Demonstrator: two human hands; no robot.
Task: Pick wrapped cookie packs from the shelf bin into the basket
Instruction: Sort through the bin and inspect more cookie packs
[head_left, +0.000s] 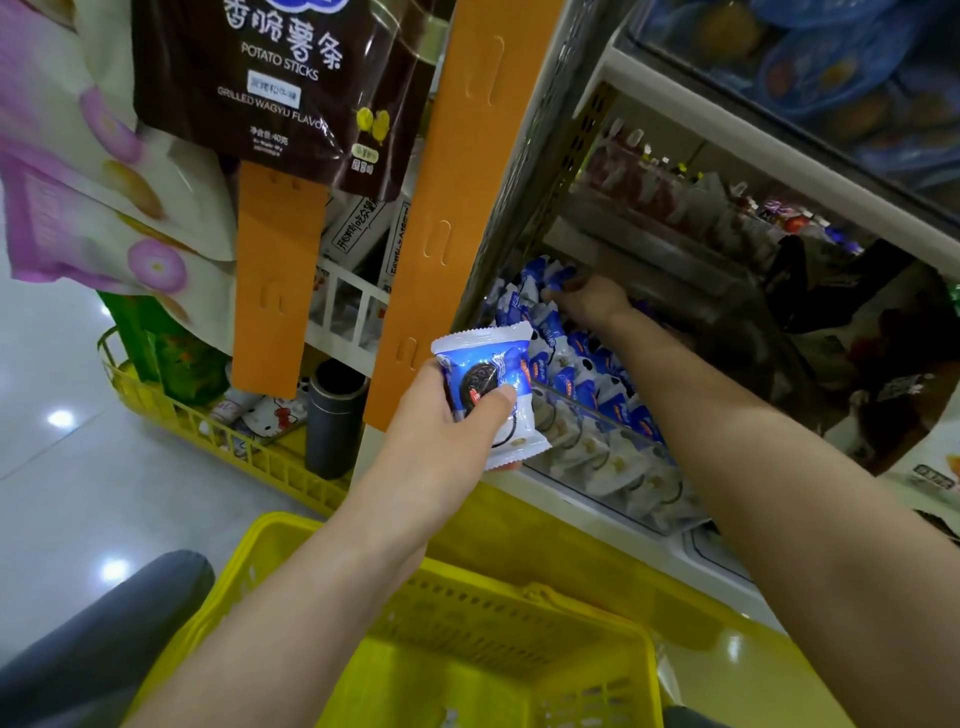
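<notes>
My left hand (447, 415) grips a blue-and-white wrapped cookie pack (493, 387) in front of the shelf, above the far rim of the yellow basket (291, 540). My right hand (589, 301) reaches deep into the clear shelf bin (613, 499), its fingers curled down among several blue-and-white cookie packs (582, 374); whether it holds one is hidden. The basket sits low in the view and only a small pale scrap shows inside it.
An orange cardboard strip (457, 197) runs up the shelf edge left of the bin. Snack bags (270, 88) hang at the upper left. A yellow wire rack (208, 426) with a dark tumbler (335, 415) stands on the glossy floor. Shelves above hold more packaged goods.
</notes>
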